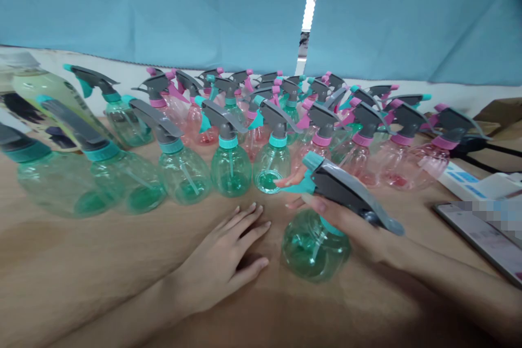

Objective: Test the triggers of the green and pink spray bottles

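Observation:
My right hand (346, 223) grips a green spray bottle (314, 250) around its neck, just under the grey and teal spray head. The bottle is tilted, and whether its base touches the table cannot be made out. Flat on the wooden table (134, 277), to the left of that bottle, lies my left hand (216, 255) with fingers spread and nothing in it. Just beyond my fingertips stand a green spray bottle (231, 171) and another green spray bottle (272, 166) with teal collars.
Rows of pink and green spray bottles (402, 157) line the back of the table. A larger labelled bottle (57, 92) stands at far left. At right lie a phone (477, 234) and a white box (460, 180). A blue cloth (183, 11) hangs behind.

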